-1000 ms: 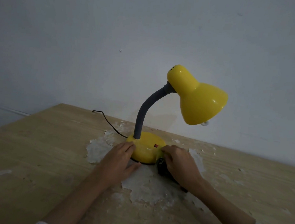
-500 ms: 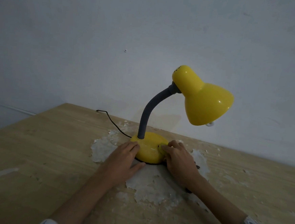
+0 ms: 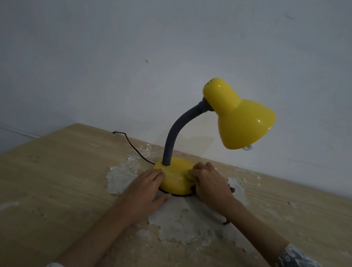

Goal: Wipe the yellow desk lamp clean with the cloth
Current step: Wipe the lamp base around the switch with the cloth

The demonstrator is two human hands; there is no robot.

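The yellow desk lamp (image 3: 241,117) stands on a wooden table (image 3: 41,175), its grey gooseneck (image 3: 174,133) rising from a round yellow base (image 3: 174,179). My left hand (image 3: 145,189) lies flat against the base's left side, fingers together, steadying it. My right hand (image 3: 210,184) presses a cloth (image 3: 188,175) onto the right side of the base. Most of the cloth is hidden under my fingers; a dark bit (image 3: 232,189) shows beside my wrist.
A black cord (image 3: 132,145) runs from the base back to the table's far edge. The table top has white peeled patches (image 3: 180,222) around the lamp. A plain wall (image 3: 134,56) stands close behind the table.
My right hand has slid up from the table beside the base onto the base's right side with the cloth. My left hand stayed against the base.
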